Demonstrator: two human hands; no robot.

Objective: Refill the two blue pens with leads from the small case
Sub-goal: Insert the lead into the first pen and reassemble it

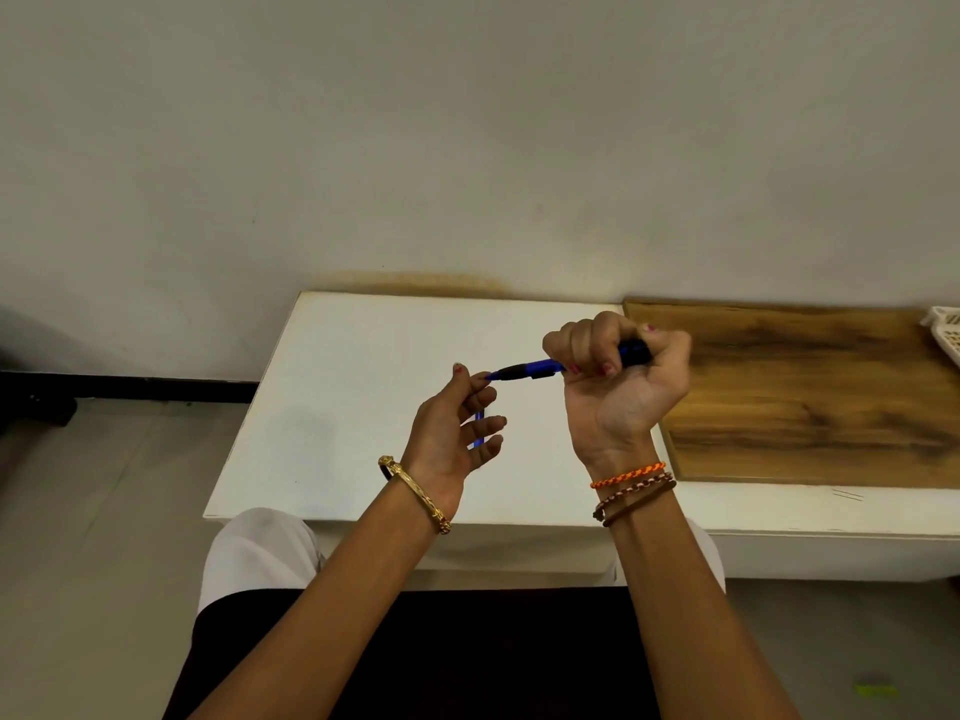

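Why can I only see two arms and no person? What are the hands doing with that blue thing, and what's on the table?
The camera sits on the person's head and looks down, so you see what they see: their own two arms reaching forward. There is just this one picture, and no robot.

The right hand is curled in a fist around a blue pen, holding it sideways in the air with its tip pointing at the other hand. The left hand touches that tip with its fingertips and also has a second blue thing tucked behind its fingers. It is probably the other pen, but most of it is hidden.

Below the hands is a white table. A brown wooden board lies on its right side, and the corner of a white basket peeks in at the edge. I can't see the small case of leads anywhere.
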